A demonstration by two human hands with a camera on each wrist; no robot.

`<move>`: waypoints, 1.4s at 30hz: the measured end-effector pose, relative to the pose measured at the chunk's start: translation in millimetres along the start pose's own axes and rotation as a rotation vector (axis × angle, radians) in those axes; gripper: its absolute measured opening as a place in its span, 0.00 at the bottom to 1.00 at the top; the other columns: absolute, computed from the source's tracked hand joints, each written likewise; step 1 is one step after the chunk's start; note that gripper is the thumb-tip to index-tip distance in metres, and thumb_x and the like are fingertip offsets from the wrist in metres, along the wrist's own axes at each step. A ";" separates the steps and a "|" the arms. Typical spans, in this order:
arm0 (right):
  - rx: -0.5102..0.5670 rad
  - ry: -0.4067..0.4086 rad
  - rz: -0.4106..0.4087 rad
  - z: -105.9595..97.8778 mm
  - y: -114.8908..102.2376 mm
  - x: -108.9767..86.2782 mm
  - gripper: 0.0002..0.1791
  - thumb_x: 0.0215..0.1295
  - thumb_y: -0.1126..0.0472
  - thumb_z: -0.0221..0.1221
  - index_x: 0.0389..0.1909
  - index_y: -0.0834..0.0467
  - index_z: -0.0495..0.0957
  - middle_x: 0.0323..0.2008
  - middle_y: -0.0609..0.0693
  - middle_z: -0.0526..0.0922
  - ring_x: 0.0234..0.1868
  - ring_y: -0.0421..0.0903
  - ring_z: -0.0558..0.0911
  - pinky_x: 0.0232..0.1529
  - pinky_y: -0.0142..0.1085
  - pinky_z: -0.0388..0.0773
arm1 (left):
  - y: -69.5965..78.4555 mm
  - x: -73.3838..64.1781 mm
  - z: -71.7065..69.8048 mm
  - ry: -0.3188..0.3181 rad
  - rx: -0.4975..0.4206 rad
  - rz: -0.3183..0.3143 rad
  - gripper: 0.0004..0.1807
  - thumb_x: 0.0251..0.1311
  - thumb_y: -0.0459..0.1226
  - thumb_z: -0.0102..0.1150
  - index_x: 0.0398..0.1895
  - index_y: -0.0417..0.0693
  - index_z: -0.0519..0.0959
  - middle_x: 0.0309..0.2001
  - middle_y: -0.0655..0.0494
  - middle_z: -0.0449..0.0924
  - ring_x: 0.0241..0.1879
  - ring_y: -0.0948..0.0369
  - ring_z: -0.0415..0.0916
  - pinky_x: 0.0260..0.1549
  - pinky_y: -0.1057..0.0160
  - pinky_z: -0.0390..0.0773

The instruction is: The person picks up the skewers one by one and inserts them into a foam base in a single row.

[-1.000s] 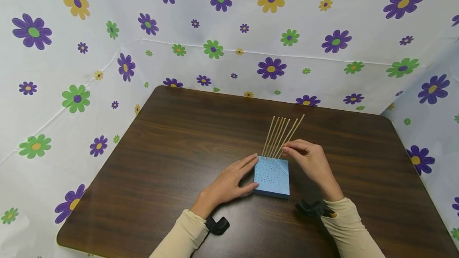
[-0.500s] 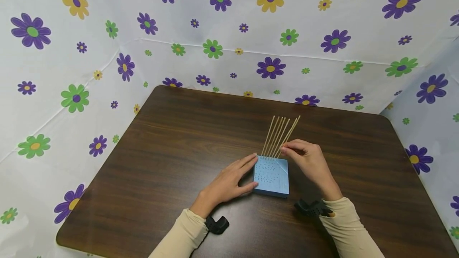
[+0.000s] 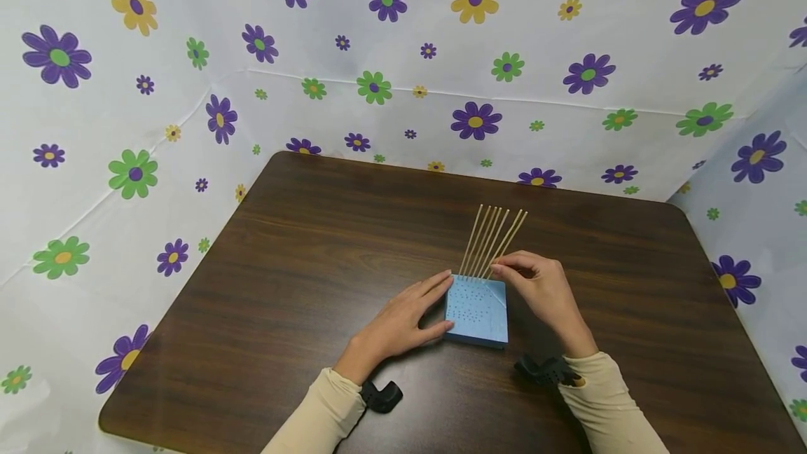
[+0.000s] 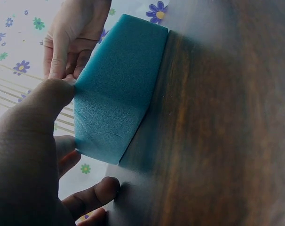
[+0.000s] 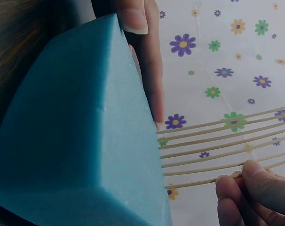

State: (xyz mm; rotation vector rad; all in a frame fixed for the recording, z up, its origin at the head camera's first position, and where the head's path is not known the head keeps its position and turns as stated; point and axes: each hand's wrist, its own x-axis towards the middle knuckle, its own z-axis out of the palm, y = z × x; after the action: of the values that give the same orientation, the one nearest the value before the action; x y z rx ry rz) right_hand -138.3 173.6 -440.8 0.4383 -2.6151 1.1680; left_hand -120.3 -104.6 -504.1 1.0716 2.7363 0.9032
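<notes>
A light blue foam block [image 3: 479, 317] lies on the table, with small dots or holes over its top. Several thin wooden skewers [image 3: 471, 240] stand in a row along its far edge, leaning away. My left hand [image 3: 403, 317] rests against the block's left side, thumb at the near corner and fingertips at the far one. With thumb and fingers my right hand [image 3: 543, 289] pinches the rightmost skewer [image 5: 194, 183] low on its shaft. That skewer's lower end meets the block's far edge in the right wrist view. The left wrist view shows the block's side wall [image 4: 123, 70] up close.
The dark wood-grain table [image 3: 315, 244] stretches out around the block. White sheeting with printed flowers [image 3: 410, 40] rises behind it and at both sides. Black wrist cameras [image 3: 382, 396] sit on both wrists, close over the tabletop.
My right hand has moved slightly left and down with its skewer. The skewer's top has dropped and come left, level with its neighbours. My left hand and the block have stayed put.
</notes>
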 end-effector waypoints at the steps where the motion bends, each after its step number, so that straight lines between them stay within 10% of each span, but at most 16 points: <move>1: 0.000 -0.003 0.002 0.0 0.1 -0.2 0.05 0.68 0.63 0.68 0.41 0.56 0.91 0.36 0.49 0.92 0.35 0.34 0.87 0.38 0.23 0.81 | 0.2 -0.1 -0.1 0.000 0.000 0.000 0.43 0.75 0.59 0.53 0.86 0.60 0.49 0.85 0.64 0.48 0.82 0.57 0.55 0.78 0.45 0.63; 42: 0.056 -0.102 0.028 -7.5 7.8 -2.2 0.09 0.74 0.58 0.64 0.51 0.55 0.85 0.45 0.48 0.88 0.42 0.35 0.83 0.44 0.31 0.84 | -0.4 0.6 2.1 0.008 -0.008 0.014 0.43 0.75 0.58 0.54 0.86 0.58 0.50 0.85 0.62 0.48 0.82 0.57 0.55 0.77 0.44 0.63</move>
State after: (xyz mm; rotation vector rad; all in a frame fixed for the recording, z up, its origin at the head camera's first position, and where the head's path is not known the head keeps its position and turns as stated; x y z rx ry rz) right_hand -138.4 184.5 -442.0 0.4860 -2.6889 1.2619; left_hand -120.5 -103.4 -505.9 1.0888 2.7332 0.9215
